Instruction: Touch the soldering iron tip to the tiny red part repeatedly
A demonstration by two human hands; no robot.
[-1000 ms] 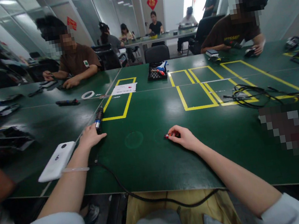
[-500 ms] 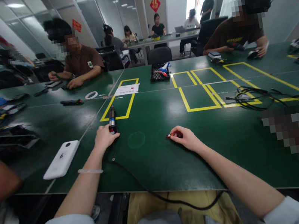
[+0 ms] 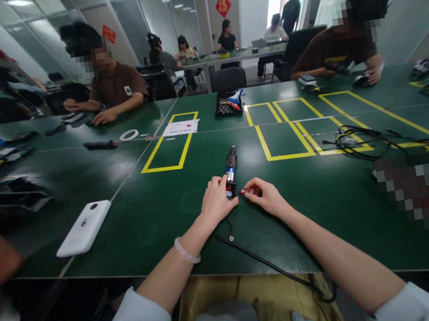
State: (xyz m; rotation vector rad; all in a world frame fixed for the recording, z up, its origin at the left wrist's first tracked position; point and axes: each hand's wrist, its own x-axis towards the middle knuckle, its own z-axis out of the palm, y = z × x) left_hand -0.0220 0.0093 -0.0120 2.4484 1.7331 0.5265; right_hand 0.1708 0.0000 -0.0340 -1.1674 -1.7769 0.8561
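Note:
My left hand (image 3: 217, 199) is closed around the lower end of an electric screwdriver (image 3: 231, 166), a slim dark tool with a silver and blue middle and a pointed tip aimed away from me. Its innards seem exposed at the red and black lower end. From there a black cord (image 3: 271, 264) runs down over the table edge, beside a thin lead with a ring terminal (image 3: 231, 238). My right hand (image 3: 264, 196) pinches a small red and black part (image 3: 243, 192) just right of the screwdriver, with a narrow gap between them. My fingers hide most of that part.
Yellow tape outlines (image 3: 288, 157) mark the green table (image 3: 194, 239). A white phone-shaped block (image 3: 83, 228) lies left, a black tray (image 3: 227, 105) with tools at the back, tangled cables (image 3: 352, 141) to the right. Another dark tool (image 3: 100, 145) and a tape roll (image 3: 129, 135) lie back left. Co-workers sit opposite.
My left hand has carried the electric screwdriver to the right, from the left yellow outline to beside my right hand. The cord shifted with it. My right hand has barely moved.

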